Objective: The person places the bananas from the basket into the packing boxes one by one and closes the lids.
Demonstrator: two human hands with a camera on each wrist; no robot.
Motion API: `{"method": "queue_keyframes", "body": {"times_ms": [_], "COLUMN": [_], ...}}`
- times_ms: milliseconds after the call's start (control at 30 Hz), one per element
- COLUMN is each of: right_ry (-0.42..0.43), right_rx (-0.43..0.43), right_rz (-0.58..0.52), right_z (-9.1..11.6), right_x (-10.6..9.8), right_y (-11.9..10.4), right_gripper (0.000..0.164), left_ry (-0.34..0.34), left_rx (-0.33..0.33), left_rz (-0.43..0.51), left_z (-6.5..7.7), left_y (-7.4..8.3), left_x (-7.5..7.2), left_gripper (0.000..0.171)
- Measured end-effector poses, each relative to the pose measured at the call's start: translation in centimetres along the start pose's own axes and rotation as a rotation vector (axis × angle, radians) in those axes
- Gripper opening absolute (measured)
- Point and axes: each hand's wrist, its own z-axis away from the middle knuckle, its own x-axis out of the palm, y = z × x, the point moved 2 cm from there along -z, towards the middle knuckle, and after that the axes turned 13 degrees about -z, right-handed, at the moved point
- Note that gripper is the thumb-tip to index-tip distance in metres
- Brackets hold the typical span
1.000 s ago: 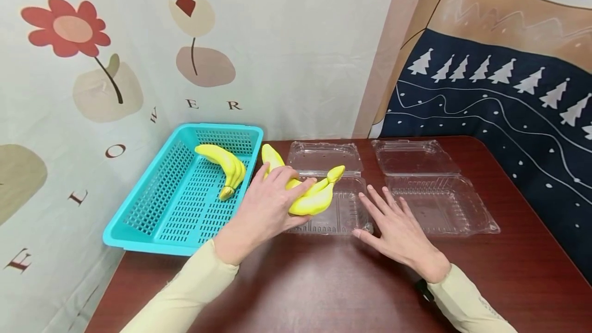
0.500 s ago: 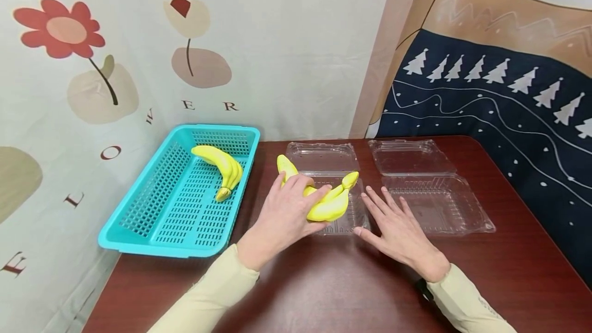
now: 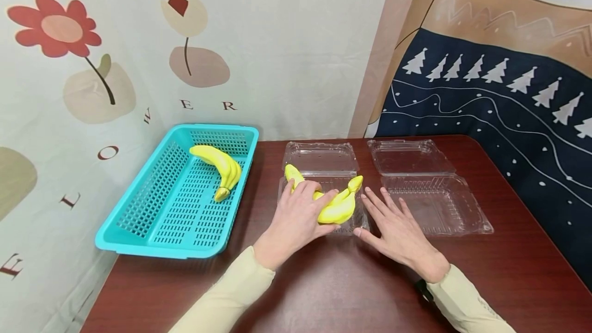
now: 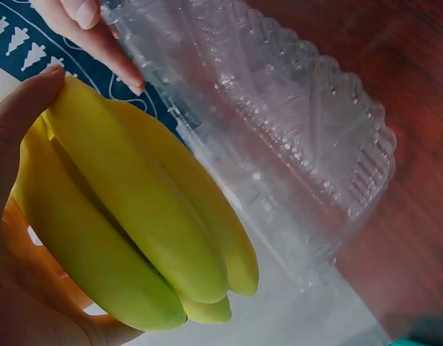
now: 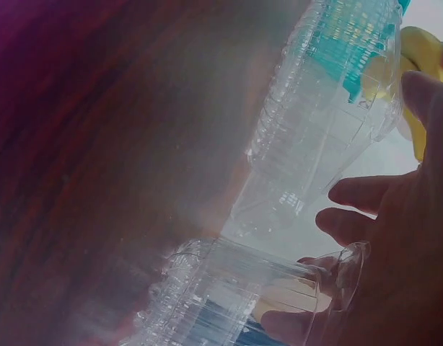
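Observation:
My left hand (image 3: pixel 298 220) grips a bunch of yellow bananas (image 3: pixel 339 210) from above, thumb and fingers around it. In the head view the bunch overlaps the base of the left clear plastic clamshell container (image 3: pixel 320 157), whose lid lies folded back behind it. The left wrist view shows the rounded banana tips (image 4: pixel 200 274) and the ridged clear plastic beyond them. My right hand (image 3: pixel 401 233) has its fingers spread, with the fingertips by the right side of that container. Nothing is in its grasp.
A second clear clamshell (image 3: pixel 427 204) lies open to the right. On the left stands a turquoise perforated basket (image 3: pixel 180 222) with another banana bunch (image 3: pixel 223 166) inside. Printed fabric hangings (image 3: pixel 287 66) rise directly behind the dark red wooden table (image 3: pixel 333 281).
My left hand has carried the banana bunch to the right and slightly nearer me, further over the left container's base. The right hand has stayed almost where it was.

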Motion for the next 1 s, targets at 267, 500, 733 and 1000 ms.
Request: {"method": "queue_keyframes", "body": {"times_ms": [267,500,733,1000], "right_ry": [0.001,-0.003,-0.003,-0.001], "right_rx": [-0.002,-0.001,0.0,-0.001], "right_rz": [0.002,0.008,0.012,0.013], "right_z": [0.0,0.0,0.0,0.0], "right_x": [0.0,0.1,0.1,0.1], "right_y": [0.0,0.1,0.1,0.0], "right_gripper": [0.086,0.086,0.085,0.085], "left_ry": [-0.014,-0.038,-0.043,-0.072], "left_rx": [-0.018,-0.022,-0.028,-0.029], "left_rz": [0.01,-0.001,-0.012,-0.044], "left_z": [-0.2,-0.2,-0.3,-0.5], "left_y": [0.6,0.9,0.8,1.0], "left_x": [1.2,2.4,3.7,4.7], "left_gripper": [0.067,0.068,0.068,0.069]}}
